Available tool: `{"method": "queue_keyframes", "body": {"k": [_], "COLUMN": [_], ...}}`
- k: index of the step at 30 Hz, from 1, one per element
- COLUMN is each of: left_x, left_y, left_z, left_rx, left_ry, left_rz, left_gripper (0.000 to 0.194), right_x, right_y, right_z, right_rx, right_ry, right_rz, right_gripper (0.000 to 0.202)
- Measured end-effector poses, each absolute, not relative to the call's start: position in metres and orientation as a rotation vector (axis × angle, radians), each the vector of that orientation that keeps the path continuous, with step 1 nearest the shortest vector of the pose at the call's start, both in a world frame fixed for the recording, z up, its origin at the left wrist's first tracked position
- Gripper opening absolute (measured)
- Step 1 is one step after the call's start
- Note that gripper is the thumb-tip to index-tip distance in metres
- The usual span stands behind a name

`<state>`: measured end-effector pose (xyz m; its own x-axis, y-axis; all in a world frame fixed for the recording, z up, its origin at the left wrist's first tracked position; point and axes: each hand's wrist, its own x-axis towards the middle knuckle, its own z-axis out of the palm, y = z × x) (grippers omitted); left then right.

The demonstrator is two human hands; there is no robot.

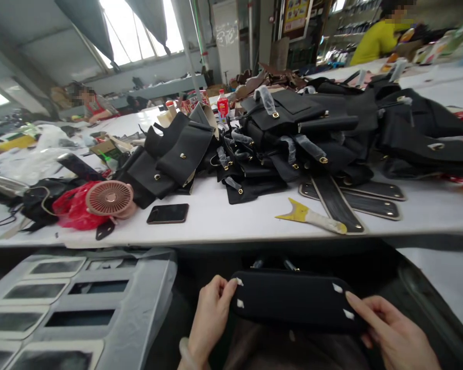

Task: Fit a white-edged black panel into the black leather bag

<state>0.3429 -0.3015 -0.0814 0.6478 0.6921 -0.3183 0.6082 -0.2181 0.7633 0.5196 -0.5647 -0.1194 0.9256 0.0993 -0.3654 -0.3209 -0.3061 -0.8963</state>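
A black bag [293, 303] lies across my lap with its flat, rounded-corner base turned up. Small white tabs stick out near the corners of that base. My left hand [212, 311] pinches the bag's left end, thumb beside the upper white tab. At the opposite end my right hand [393, 329] grips the edge, thumb on top and fingers curled beneath. Two clear-wrapped straps with metal fittings show just beyond the bag, below the table edge.
The white table [224, 221] carries a heap of black leather bags [285, 133], a phone [167, 214], a pink fan [110, 199], a yellow-ended tool [310, 216] and dark leather strips [337, 203]. Left of me, a grey plastic tray [139, 293] holds framed dark panels. Two people sit farther off.
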Motion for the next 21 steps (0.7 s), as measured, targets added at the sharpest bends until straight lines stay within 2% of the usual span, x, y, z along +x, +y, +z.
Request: {"method": "queue_keyframes", "body": {"k": [12, 21], "left_x": [0.343, 0.337], "left_y": [-0.305, -0.308], "left_z": [-0.077, -0.097], "left_rx": [1.936, 1.87], "left_ry": [1.045, 1.095], "left_rz": [0.187, 0.253], "left_gripper": [0.041, 0.056], "right_x": [0.519, 0.511], "right_y": [-0.559, -0.553], "right_z": [-0.117, -0.111], "right_rx": [-1.789, -1.781], "right_ry": [0.187, 0.113], "right_rz": [0.426, 0.362], "right_gripper": [0.048, 0.048]}}
